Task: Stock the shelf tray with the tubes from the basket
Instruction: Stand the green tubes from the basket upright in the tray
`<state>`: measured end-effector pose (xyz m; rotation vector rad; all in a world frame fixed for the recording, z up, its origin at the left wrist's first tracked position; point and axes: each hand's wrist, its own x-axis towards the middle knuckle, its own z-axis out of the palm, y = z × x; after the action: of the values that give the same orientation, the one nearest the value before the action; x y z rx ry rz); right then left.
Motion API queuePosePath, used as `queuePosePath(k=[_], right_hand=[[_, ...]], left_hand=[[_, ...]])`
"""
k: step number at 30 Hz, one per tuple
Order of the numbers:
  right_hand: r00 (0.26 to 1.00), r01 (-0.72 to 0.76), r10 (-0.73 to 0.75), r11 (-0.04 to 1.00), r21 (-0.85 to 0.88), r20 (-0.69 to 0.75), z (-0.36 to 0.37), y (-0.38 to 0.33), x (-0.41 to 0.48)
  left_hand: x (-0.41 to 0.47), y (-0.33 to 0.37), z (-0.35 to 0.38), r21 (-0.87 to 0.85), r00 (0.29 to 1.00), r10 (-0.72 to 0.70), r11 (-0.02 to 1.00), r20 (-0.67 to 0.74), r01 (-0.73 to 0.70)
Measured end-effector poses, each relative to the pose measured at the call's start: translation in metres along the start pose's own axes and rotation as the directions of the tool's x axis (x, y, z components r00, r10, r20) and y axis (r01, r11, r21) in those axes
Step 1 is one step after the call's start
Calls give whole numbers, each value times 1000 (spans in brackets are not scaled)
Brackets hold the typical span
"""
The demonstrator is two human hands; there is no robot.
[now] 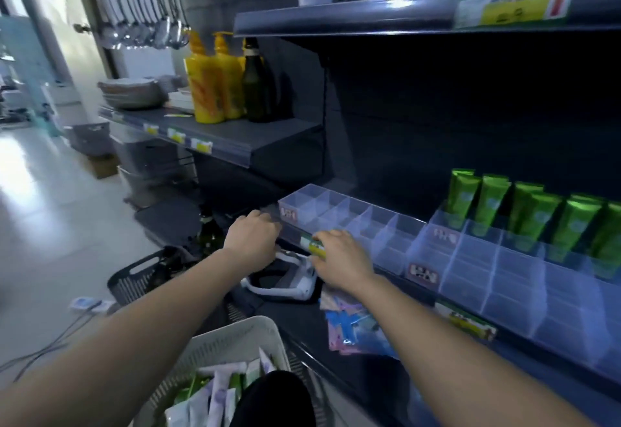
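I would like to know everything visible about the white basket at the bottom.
The white basket looks like plastic, its walls pierced with small slots under a smooth rounded rim. It sits low before the dark shelf, at the picture's bottom edge. White, lilac and green tubes lie heaped inside. A dark rounded shape hides its near right part. Neither the left hand nor the right hand touches it.

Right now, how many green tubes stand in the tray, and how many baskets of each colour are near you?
Green tubes standing in the tray: 6, the last cut off by the frame edge
White basket: 1
Dark basket: 1
Total: 8
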<state>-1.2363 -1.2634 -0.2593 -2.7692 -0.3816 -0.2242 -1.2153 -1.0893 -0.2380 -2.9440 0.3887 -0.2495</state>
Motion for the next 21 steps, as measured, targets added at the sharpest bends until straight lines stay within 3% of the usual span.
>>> queuePosePath(k=[9, 21], right_hand=[[950, 71, -64, 997, -11, 304, 117, -66, 25], [814, 58, -61, 998, 24, 577, 262, -100, 40]], left_hand=[[-52, -84, 109, -18, 962, -182, 982, 202, 190], [-89, -133, 275, -67, 827, -281, 932, 486, 355]])
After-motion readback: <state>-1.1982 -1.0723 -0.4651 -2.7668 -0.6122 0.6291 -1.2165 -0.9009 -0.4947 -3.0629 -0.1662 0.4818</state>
